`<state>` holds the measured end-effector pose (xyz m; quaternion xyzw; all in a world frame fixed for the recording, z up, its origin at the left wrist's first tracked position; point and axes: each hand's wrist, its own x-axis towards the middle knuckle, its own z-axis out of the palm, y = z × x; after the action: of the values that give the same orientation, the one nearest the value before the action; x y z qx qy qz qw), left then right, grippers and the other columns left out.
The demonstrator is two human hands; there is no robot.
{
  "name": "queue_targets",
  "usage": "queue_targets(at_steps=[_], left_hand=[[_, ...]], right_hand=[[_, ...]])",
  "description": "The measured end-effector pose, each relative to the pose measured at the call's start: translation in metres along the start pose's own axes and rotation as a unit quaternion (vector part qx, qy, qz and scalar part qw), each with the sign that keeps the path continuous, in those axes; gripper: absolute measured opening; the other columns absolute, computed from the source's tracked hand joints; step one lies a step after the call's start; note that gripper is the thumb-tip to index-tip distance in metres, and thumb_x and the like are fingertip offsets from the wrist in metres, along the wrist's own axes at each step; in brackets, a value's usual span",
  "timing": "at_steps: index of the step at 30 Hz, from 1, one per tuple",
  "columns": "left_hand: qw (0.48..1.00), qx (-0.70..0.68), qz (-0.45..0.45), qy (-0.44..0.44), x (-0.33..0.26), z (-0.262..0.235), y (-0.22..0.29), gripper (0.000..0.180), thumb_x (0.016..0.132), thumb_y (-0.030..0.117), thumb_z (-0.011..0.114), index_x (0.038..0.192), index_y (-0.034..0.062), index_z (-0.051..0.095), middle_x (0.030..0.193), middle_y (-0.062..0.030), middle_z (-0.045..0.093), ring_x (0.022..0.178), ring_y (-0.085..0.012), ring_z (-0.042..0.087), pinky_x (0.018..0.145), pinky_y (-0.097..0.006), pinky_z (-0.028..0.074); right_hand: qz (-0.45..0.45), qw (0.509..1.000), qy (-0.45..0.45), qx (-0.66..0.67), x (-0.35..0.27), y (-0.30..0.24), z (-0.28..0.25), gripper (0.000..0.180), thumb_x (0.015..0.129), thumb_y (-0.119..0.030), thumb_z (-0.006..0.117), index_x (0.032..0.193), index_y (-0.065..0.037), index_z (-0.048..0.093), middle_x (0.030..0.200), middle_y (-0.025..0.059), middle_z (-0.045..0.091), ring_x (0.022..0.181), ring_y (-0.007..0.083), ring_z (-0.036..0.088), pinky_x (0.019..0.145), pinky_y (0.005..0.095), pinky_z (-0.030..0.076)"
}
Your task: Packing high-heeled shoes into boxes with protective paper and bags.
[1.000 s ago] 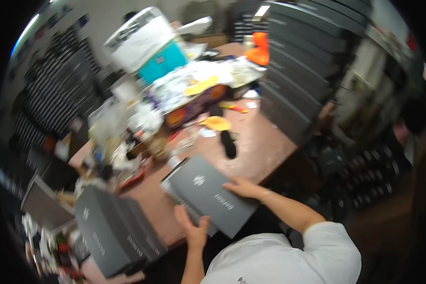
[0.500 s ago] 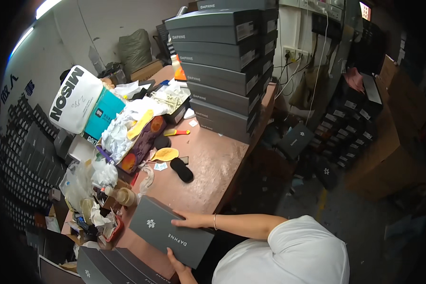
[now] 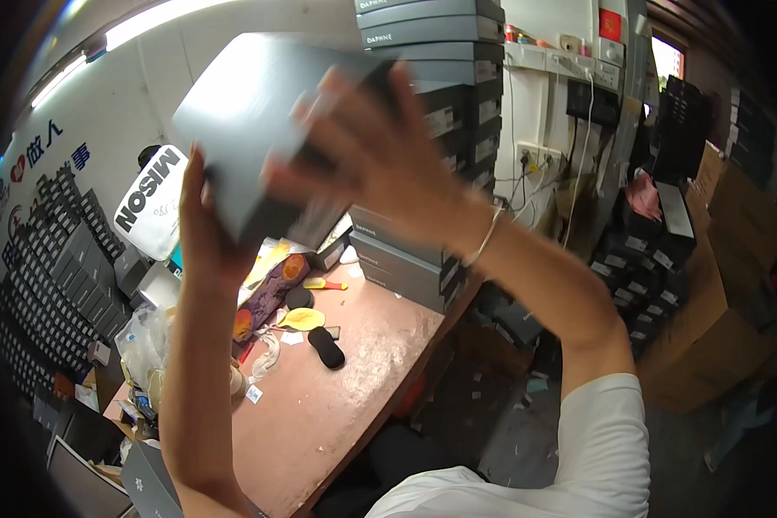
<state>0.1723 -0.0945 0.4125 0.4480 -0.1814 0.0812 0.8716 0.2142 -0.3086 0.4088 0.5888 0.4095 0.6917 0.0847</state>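
A dark grey shoe box (image 3: 250,112) is held up in the air in front of me, blurred by motion, with light glaring on its surface. My left hand (image 3: 209,216) grips its lower left side. On the right side of the box lies my right hand (image 3: 371,164), its fingers smeared by movement and spread against the cardboard. Behind it rises a tall stack of similar grey shoe boxes (image 3: 397,263), partly hidden by my right hand and the held box.
The pinkish table (image 3: 363,380) carries a black pad (image 3: 326,347), a yellow insole-shaped piece (image 3: 303,319), and a red-and-yellow handled tool (image 3: 325,283). Plastic bags (image 3: 144,338) lie at the left. Another grey box (image 3: 147,483) stands at the near left. Large cartons (image 3: 716,319) stand right.
Both hands have lifted the shoe box from the near part of the table, up and away from me, and it has turned. My view has tilted up.
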Motion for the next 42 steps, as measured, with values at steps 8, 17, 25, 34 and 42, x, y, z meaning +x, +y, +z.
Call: queue_targets(at_steps=[8,17,25,34,42], left_hand=[[0.747,0.641,0.049,-0.167,-0.131,-0.044,-0.012,0.079,0.077,0.018,0.076,0.142,0.0037,0.034,0.146,-0.0164,0.032,0.135,-0.031,0.034,0.107,-0.043,0.035],[0.121,0.783,-0.464,0.396,-0.516,-0.272,0.151,0.062,0.089,0.045,0.055,0.132,0.0028,0.042,0.131,-0.0216,0.043,0.121,-0.0357,0.04,0.1,-0.047,0.033],[0.682,0.556,-0.169,0.444,-0.416,-0.216,0.033,0.038,0.084,0.029,0.062,0.11,0.0018,0.054,0.103,-0.0133,0.055,0.094,-0.0265,0.052,0.079,-0.039,0.044],[0.823,0.118,-0.187,0.523,-0.389,-0.263,-0.211,0.05,0.088,0.026,0.066,0.122,-0.0059,0.048,0.117,-0.0159,0.056,0.106,-0.0243,0.054,0.091,-0.038,0.046],[0.844,-0.046,-0.124,0.519,-0.378,-0.22,-0.181,0.054,0.088,0.04,0.064,0.127,0.0048,0.05,0.123,-0.0069,0.055,0.117,-0.022,0.049,0.1,-0.037,0.038]], right_hand=[[0.321,0.905,-0.256,0.113,-0.093,0.171,0.064,0.09,0.068,-0.019,0.08,0.144,-0.009,0.032,0.139,0.0207,0.04,0.127,0.0381,0.041,0.106,0.0401,0.037],[0.308,0.63,-0.43,0.568,-0.226,-0.159,-0.014,0.047,0.084,-0.023,0.067,0.122,0.001,0.054,0.113,0.0227,0.057,0.1,0.0345,0.059,0.088,0.0407,0.047],[0.315,0.211,-0.331,0.864,-0.095,-0.43,-0.052,0.072,0.095,-0.039,0.052,0.145,0.003,0.021,0.147,0.0288,0.027,0.137,0.0377,0.028,0.112,0.0389,0.024],[0.485,0.302,-0.442,0.692,-0.214,-0.425,-0.02,0.05,0.084,-0.039,0.067,0.102,0.007,0.064,0.09,0.0183,0.068,0.082,0.022,0.064,0.074,0.0358,0.05],[0.568,0.024,-0.467,0.678,-0.181,-0.369,0.011,0.043,0.088,-0.038,0.065,0.095,0.004,0.059,0.084,0.0053,0.061,0.073,0.0119,0.058,0.063,0.0224,0.046]])
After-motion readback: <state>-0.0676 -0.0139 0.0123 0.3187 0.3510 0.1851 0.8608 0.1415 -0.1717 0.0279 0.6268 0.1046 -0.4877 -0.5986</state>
